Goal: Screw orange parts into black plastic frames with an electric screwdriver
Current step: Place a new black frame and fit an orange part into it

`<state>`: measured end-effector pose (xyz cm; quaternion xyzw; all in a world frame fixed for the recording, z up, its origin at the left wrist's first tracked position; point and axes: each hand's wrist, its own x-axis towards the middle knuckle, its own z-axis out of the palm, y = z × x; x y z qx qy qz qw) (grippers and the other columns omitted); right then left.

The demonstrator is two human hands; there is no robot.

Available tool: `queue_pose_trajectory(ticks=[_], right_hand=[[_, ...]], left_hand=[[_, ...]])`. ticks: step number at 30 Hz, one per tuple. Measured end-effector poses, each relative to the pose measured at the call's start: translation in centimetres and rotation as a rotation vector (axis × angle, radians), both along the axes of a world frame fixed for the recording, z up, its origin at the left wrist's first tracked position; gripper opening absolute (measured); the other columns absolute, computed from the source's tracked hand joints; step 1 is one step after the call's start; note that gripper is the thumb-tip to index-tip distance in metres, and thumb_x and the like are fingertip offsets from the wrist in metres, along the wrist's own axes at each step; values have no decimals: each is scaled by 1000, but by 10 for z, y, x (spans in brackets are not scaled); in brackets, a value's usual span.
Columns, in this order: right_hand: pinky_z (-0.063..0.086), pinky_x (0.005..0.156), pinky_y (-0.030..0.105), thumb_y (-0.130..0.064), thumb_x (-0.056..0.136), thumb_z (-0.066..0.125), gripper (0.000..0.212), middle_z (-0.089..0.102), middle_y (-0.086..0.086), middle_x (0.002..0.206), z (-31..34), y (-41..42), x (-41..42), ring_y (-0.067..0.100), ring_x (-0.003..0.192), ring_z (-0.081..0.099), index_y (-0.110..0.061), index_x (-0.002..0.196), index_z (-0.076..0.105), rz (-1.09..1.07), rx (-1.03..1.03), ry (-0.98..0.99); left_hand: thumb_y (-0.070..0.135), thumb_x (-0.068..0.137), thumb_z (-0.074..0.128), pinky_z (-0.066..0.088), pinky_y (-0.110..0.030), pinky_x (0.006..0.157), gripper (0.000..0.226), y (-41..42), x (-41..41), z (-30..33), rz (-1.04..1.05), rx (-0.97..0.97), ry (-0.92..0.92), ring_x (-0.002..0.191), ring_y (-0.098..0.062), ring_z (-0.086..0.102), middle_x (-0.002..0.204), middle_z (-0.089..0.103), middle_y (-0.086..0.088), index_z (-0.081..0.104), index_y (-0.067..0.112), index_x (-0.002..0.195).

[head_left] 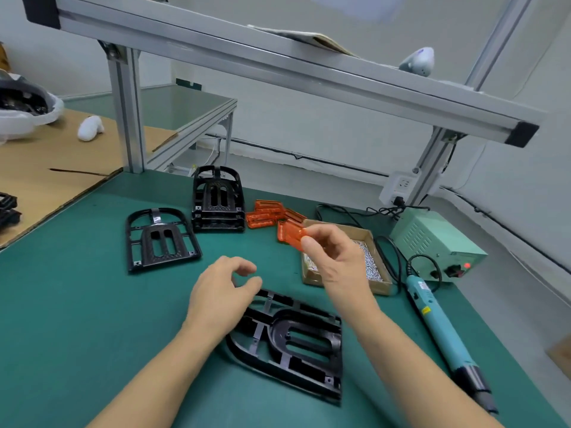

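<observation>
Green surface (pixel 77 304) carries everything. Aluminium frame rail (pixel 278 66) overhead, not in the way.

Working black frame (pixel 296 344) lies flat right in front of the person, underside up, arched end toward the left hand, long axis running lower-left to upper-right-ish. Second frame (pixel 160 239) flat further back left; stack of frames (pixel 217 199) behind it.

Electric screwdriver (pixel 441 332) lies untouched along the right edge, tip end nearest the person; power supply (pixel 438 242) behind it, red lamp on. Cardboard tray of screws (pixel 367 264) between supply and hands.

Left hand (pixel 219 301) sits at the frame's far-left edge, fingers loosely curled, gripping nothing as far as I can see; may touch the rim, cannot tell.

Right hand (pixel 333 257) is raised above the tray, thumb and forefinger pinching one orange part (pixel 290 234). Pile of orange parts (pixel 268 214) just behind.

Key relation: the frame's centre pocket lies below and toward the person from the held part. Right hand is the carrier; judged next move is down and back, part's long axis lined up with the pocket.
</observation>
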<state>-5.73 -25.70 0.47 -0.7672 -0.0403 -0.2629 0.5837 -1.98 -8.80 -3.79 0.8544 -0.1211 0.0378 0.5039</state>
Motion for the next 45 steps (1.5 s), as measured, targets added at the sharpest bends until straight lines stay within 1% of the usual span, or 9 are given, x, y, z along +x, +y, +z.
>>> queue_pose_trajectory(ticks=[4,9,15,24,28,32,36,40,45], right_hand=[[53,65,20,-21,81,61,14,73,-3,88,3,-7,-50,6,74,65,-16,94,64,142,630,149],[54,60,21,-17,81,63,21,64,3,81,5,-10,-76,9,68,59,-10,101,62,204,973,243],[55,61,22,-15,80,63,18,63,5,82,1,-14,-89,13,70,60,-11,98,64,224,1015,294],[53,59,21,-15,76,67,20,65,2,83,-6,-25,-103,9,68,59,-13,96,70,202,892,301],[52,62,21,-19,73,70,22,67,0,84,-9,-28,-105,8,70,59,-17,94,74,192,779,291],[50,69,18,-21,70,74,17,70,-6,82,-15,-33,-103,4,74,61,-23,86,77,101,398,199],[49,77,22,1,80,72,18,70,-2,88,-27,-46,-98,12,84,64,-15,86,75,73,-93,6],[52,83,26,2,83,68,15,69,1,98,-45,-52,-95,13,89,65,-6,92,76,47,-596,-123],[52,78,25,-15,96,55,23,69,3,97,-55,-45,-91,17,87,63,-7,92,76,-19,-814,-226]], left_hand=[[24,86,65,42,-22,80,16,-3,-10,15,-193,-411,138,87,0,58,98,69,13,68,33,100],[37,72,64,47,-25,67,39,-14,-32,31,-475,-680,346,75,-7,59,92,67,-15,72,20,107],[15,70,67,47,-19,50,32,-25,-41,35,-501,-842,460,57,-9,54,74,60,-6,73,10,102],[10,66,69,52,-19,55,23,-29,-50,30,-495,-835,428,57,-13,60,73,65,-7,77,10,87],[13,62,70,53,-20,58,25,-29,-50,27,-490,-806,391,58,-13,61,71,65,-7,77,14,86],[3,71,68,53,-18,64,22,-28,-48,26,-493,-748,315,69,-11,64,80,72,-4,78,16,85],[-7,82,62,48,-18,82,34,-22,-37,20,-317,-479,150,89,-7,65,91,74,4,75,23,86],[0,88,59,40,-21,89,31,-19,-37,13,-274,-259,117,99,4,59,97,71,15,73,28,90],[1,87,58,32,-5,83,34,-19,-37,9,-207,-15,-72,101,0,55,96,65,21,72,32,83]])
